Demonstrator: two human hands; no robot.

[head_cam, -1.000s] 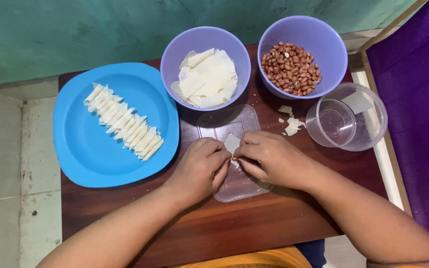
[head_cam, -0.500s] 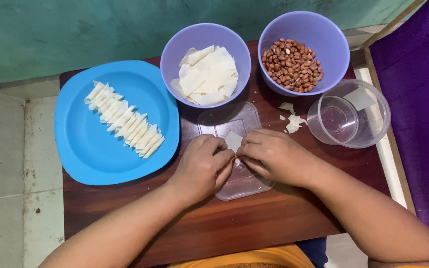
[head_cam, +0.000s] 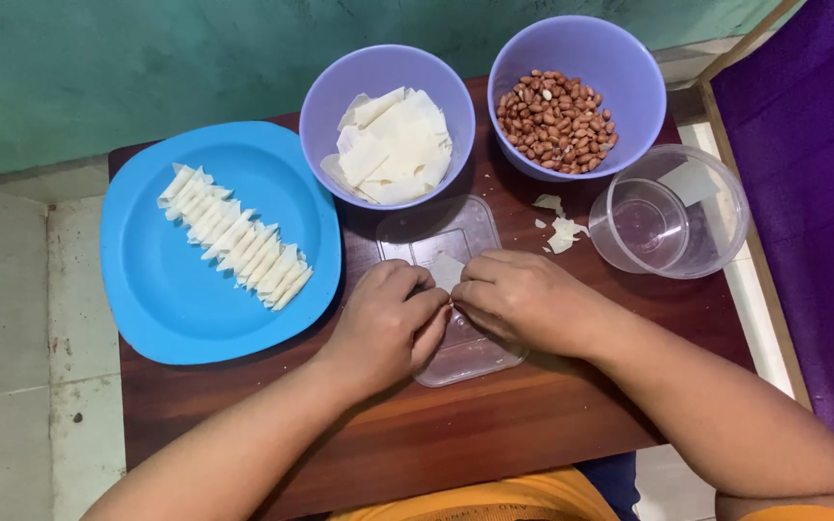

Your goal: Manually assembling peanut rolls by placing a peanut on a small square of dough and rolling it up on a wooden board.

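Pinching a thin, pale wrapper piece (head_cam: 447,271) between left hand (head_cam: 388,323) and right hand (head_cam: 523,299), fingers closed narrow, above a clear flat plastic lid (head_cam: 456,236) on glossy wood table (head_cam: 494,434).

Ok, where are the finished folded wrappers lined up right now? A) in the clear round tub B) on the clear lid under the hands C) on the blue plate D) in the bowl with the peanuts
C: the folded wrappers lie in a diagonal row on the blue plate, left of both hands.

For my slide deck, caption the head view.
Both hands fold a pale wrapper over a clear lid, beside a blue plate.
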